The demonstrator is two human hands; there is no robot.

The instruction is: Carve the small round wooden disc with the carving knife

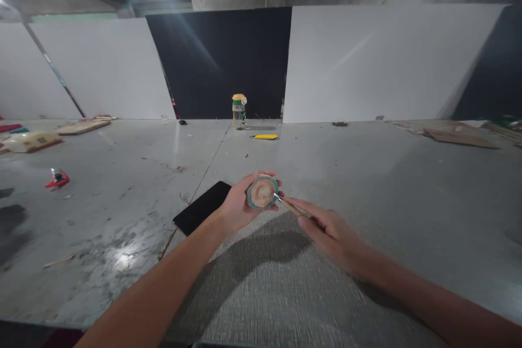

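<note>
My left hand is closed round a small round piece, pinkish-tan in the middle with a blue-green rim and a ring-shaped relief on its face. Between the thumb and fingers of my right hand is a carving tool with a wooden handle and a short metal tip. The tip meets the right side of the piece's rim, or lies very close to it. Under and left of my left wrist lies a black tablet, flat on the grey surface.
Beyond my hands lies a yellow utility knife, with a yellow-lidded bottle behind it. A red tool and a thin stick lie on the left. Boards rest far right. White and black panels stand at the back.
</note>
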